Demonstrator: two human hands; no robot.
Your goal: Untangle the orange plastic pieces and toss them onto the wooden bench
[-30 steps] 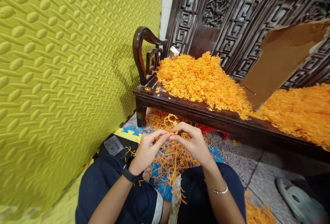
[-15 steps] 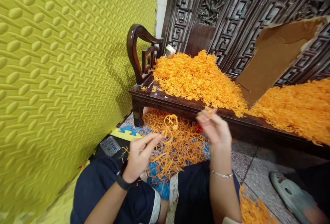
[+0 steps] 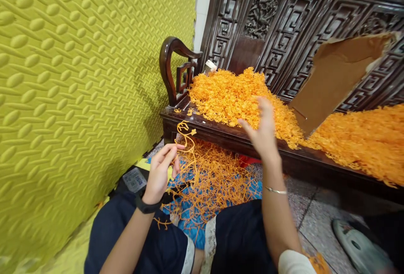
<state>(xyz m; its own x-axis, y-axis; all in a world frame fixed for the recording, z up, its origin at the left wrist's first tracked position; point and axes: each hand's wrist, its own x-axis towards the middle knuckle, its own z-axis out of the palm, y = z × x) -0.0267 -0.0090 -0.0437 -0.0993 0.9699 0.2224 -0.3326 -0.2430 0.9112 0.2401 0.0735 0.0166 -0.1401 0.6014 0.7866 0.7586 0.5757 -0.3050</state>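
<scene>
My left hand (image 3: 161,171) is closed, its thumb and fingers pinching a thin orange plastic sprue (image 3: 193,131) with curled branches. The sprue rises from the fingertips, and its lower strands overlap the tangle behind. My right hand (image 3: 265,133) is raised at the bench front with thumb and fingers spread, slightly blurred, and no object shows in it. Behind it on the bench lies a heap of small orange plastic pieces (image 3: 227,95) with spidery edges. Below, between my knees, thin orange sprues (image 3: 217,177) lie tangled on a blue sheet (image 3: 189,223).
A dark carved wooden bench (image 3: 217,130) stands ahead. An upright cardboard piece (image 3: 334,76) splits its heap from a second orange heap (image 3: 366,135). A yellow padded wall (image 3: 78,97) rises at left. Another person's grey-green shoe (image 3: 356,244) is at lower right.
My right hand has moved up toward the heap, and its fingers have spread. My left hand has shifted left and slightly up with the sprue.
</scene>
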